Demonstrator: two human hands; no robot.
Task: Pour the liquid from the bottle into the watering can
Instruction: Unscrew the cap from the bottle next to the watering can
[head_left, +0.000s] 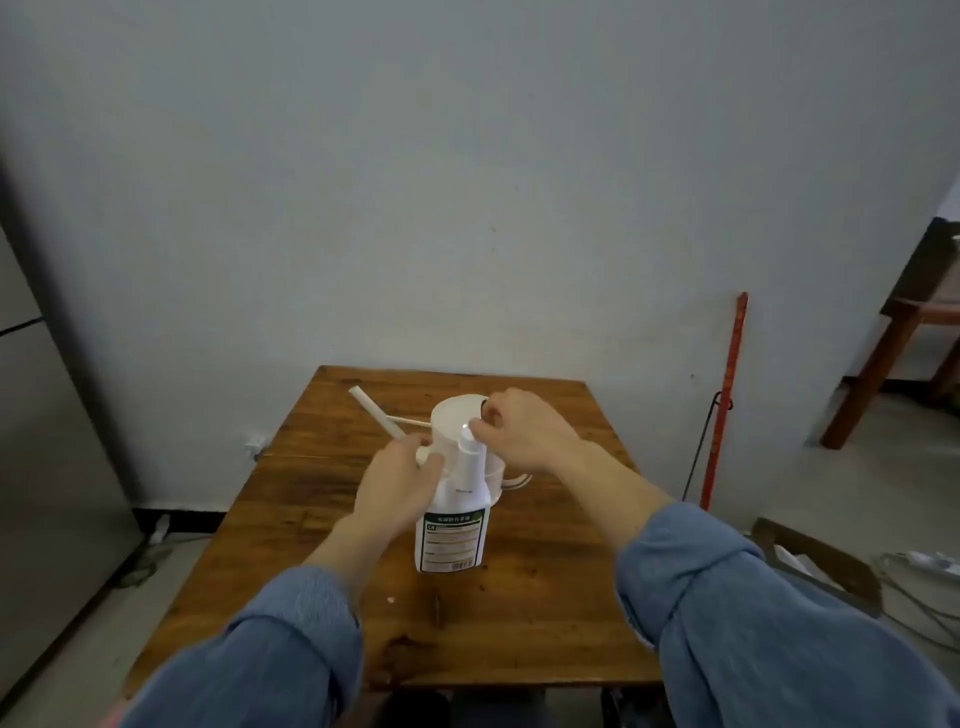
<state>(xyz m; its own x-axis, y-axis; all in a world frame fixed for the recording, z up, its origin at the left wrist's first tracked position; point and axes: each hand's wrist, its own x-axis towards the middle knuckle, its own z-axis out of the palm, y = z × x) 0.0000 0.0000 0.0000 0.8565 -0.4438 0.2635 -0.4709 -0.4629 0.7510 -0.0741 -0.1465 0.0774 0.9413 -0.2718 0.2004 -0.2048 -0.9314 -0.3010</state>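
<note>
Centrally, bottle (451, 525) upright, far from table (545, 597) edges

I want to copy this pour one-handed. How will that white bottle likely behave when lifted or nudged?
The white bottle stands tall and narrow on the table, so a nudge up high may tip it. Its plastic looks smooth, possibly slippery. The left hand steadies it while the right hand works its top, which hints that it needs bracing.

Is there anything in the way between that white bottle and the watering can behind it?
No object lies between them: the white plastic bottle with the green label stands directly before the white watering can. However, the bottle's cap appears on, pinched by the right hand; the left hand steadies the bottle.
</note>
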